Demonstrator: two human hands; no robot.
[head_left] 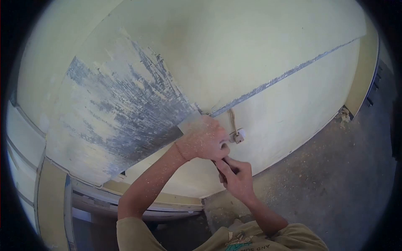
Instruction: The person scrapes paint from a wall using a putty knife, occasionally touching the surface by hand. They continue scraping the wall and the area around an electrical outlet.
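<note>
My left hand (205, 138), with a thin cord bracelet on its wrist, is closed around a scraper and held against the wall. The scraper's pale flat blade (189, 121) shows beyond my knuckles, at the lower edge of a rough grey patch (125, 96) where paint is stripped. Just below, my right hand (238, 178) is closed on the dark handle end (222, 171). Fingers hide most of the tool. Small paint flakes are scattered over my left forearm.
A socket (238, 136) with a hanging cable (231, 119) is beside my left hand. A narrow stripped line (289, 73) runs up the cream wall (243, 42) to the right. The grey floor (318, 167) has flakes on it. Shelving (21, 146) stands at the far left.
</note>
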